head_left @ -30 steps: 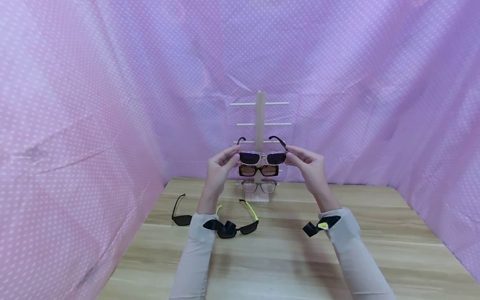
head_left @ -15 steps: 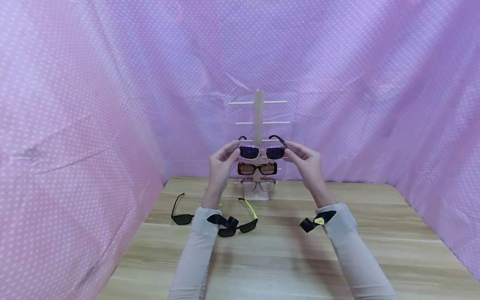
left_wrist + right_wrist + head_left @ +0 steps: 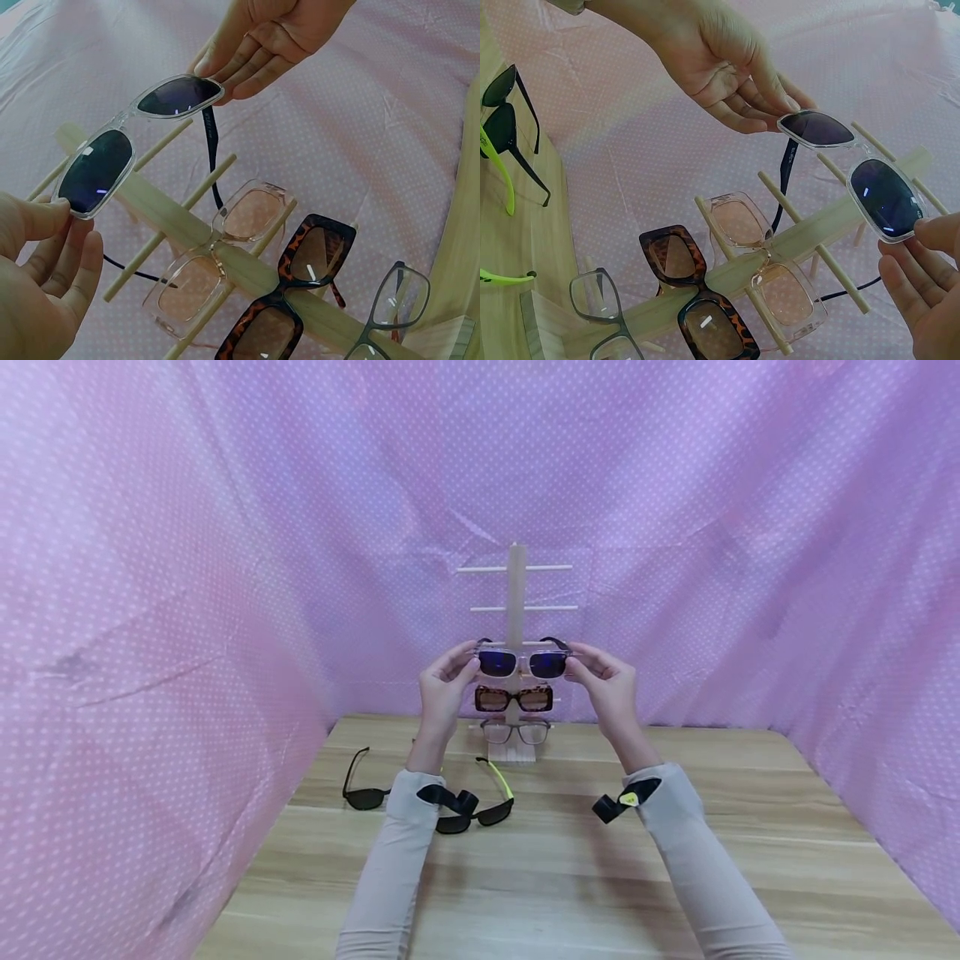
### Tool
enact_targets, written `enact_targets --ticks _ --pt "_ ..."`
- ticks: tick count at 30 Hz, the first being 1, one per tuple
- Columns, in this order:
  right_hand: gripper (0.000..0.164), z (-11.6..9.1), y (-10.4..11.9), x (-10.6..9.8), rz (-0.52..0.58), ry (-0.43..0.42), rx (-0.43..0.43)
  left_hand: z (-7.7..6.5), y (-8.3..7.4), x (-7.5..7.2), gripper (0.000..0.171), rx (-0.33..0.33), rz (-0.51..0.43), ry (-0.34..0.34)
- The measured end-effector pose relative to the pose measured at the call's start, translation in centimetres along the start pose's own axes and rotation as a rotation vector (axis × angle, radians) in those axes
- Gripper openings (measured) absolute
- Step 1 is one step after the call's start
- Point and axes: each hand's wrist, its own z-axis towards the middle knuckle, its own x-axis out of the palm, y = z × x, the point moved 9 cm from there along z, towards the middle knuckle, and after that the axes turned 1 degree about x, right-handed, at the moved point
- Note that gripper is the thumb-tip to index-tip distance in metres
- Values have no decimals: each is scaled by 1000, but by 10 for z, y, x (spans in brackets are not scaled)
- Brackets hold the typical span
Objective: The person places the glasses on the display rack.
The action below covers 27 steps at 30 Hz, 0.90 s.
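Clear-framed sunglasses with dark blue lenses are held up in front of a wooden eyewear rack. My left hand pinches one front corner of them between thumb and fingers. The opposite corner is pinched by my right hand. Both dark temples are unfolded and point toward the rack; in the left wrist view one temple passes beside the rack's pegs. Just below, peach-tinted clear glasses rest on the rack, mostly hidden in the head view. Tortoiseshell sunglasses and grey-framed glasses sit lower.
On the wooden table, black sunglasses with lime temples lie partly behind my left sleeve. Another dark pair lies left of them. Bare pegs stick out at the rack's top. Pink dotted cloth encloses the table.
Both hands have raised the clear-framed sunglasses slightly, and their temples have tipped down toward level. My right hand has shifted a little left. The glasses on the rack and table stay put.
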Motion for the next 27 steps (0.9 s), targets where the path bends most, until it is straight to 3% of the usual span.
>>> enact_targets --ticks 6,18,27 --pt "33 5 -3 1 -4 18 8 3 4 -1 32 -11 -15 -15" --pt "32 17 -11 1 -144 -20 9 15 18 -4 33 -29 -36 -49" --pt "30 26 -24 -1 -127 -41 54 24 28 -5 33 -43 -22 -52"
